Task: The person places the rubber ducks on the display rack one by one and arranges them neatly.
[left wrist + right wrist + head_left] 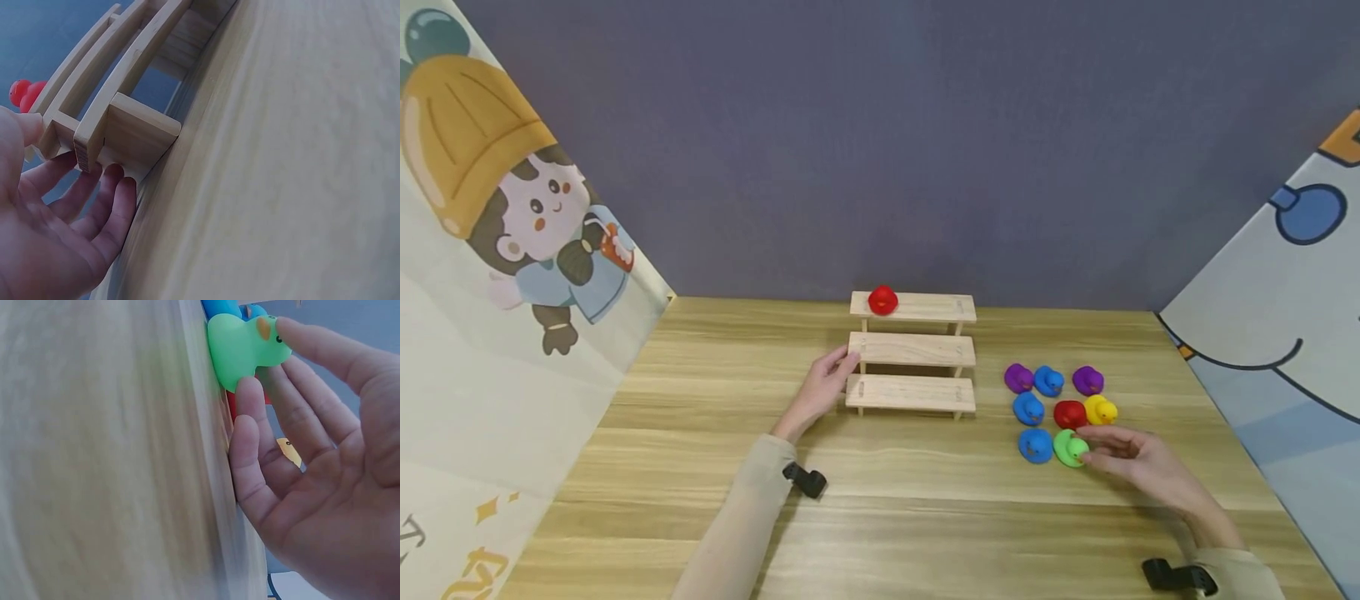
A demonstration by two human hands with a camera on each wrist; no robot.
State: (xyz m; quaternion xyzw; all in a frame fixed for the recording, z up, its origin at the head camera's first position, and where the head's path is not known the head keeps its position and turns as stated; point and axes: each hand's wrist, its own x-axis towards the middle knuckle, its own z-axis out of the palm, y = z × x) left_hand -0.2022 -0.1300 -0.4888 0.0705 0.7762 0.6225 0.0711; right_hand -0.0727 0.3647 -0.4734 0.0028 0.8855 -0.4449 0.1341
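A three-step wooden rack (912, 349) stands at the middle of the table, with a red rubber duck (883, 300) on the left of its top step. My left hand (824, 385) holds the rack's left end. In the left wrist view its thumb lies at a step's edge and its curled fingers (119, 215) reach underneath. To the right, my right hand (1138, 467) pinches the head of a green rubber duck (1067, 448) between thumb and fingers. In the right wrist view the green duck (234, 350) sits on the tabletop.
Around the green duck stand a red duck (1070, 414), a yellow duck (1101, 409), purple ducks (1019, 378) and several blue ducks (1036, 446). A dark panel (917, 150) closes the back of the table (925, 517); printed panels (1285, 325) flank both sides.
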